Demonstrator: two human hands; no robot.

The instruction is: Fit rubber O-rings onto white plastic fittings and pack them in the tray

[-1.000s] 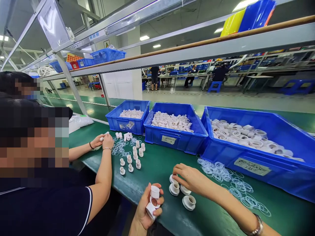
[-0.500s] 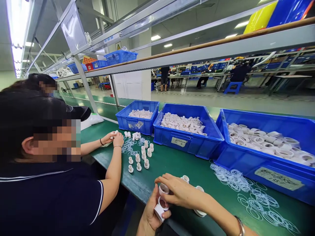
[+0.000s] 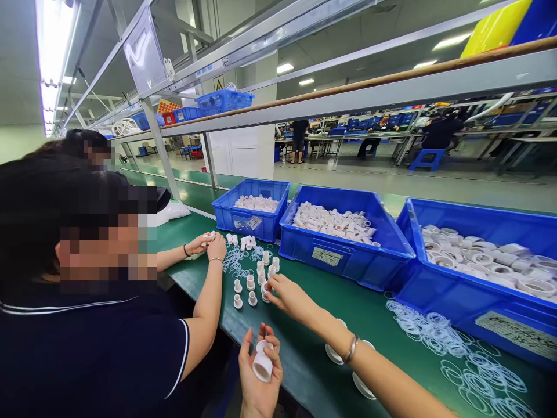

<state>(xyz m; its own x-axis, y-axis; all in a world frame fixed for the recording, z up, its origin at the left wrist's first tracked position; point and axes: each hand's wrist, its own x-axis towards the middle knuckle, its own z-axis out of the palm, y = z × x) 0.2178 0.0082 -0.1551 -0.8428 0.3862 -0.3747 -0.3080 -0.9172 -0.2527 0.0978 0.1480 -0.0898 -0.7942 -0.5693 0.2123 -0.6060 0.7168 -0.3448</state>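
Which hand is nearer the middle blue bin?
Right. The right hand is over the green table, in front of the middle blue bin; the left hand is farther back, near the table's edge.

The room is brightly and evenly lit. A long tube light [image 3: 54, 52] at upper left is blown out to white with a violet fringe, and small ceiling panels [image 3: 452, 41] glow farther back. Soft sheen lies on the green counter [image 3: 304, 307], and glare streaks the clear sheet [image 3: 145, 52]. Wide-angle stretching slants the shelf [image 3: 348, 87] and enlarges the right-hand bin [image 3: 470, 296]. Blocky pixelation covers a co-worker's face [image 3: 108, 249]; the far background looks softer.
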